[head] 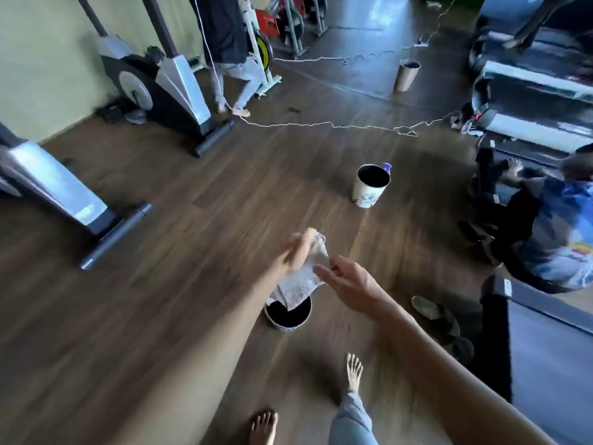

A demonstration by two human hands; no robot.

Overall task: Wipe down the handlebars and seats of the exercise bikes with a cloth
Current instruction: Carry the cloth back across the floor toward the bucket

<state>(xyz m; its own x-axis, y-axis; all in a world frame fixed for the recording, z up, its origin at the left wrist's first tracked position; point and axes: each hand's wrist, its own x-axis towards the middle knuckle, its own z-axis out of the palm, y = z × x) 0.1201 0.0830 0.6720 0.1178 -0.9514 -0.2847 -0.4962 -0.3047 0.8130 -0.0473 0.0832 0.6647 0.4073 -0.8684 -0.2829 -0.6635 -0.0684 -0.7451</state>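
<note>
Your bare feet [354,370] stand on the dark wood-plank floor [160,284], nearest of all. Just beyond them sits the small round dark-lined bucket [288,314], your landmark. Directly above that bucket hangs the white terry cloth [303,277], its lower corner dipping over the rim. Your left hand [296,250] grasps the cloth's upper end, fingers curled around it, blurred. Your right hand [345,281] pinches the cloth's right edge between thumb and fingertips, the remaining fingers relaxed.

Right of the bucket lies a dark treadmill deck [542,342], with a grey slipper [426,306] between them. Beyond the bucket, slightly right, stands a cream bucket with a dark inside [369,187]. Far right of that, a person in a blue patterned shirt [558,226] crouches. Left of your bucket stands a grey and black exercise bike base [64,200]; farther off is a second bike [167,91], with another person [231,43] at a white bike behind. A white cord [321,125] trails across the floor there.
</note>
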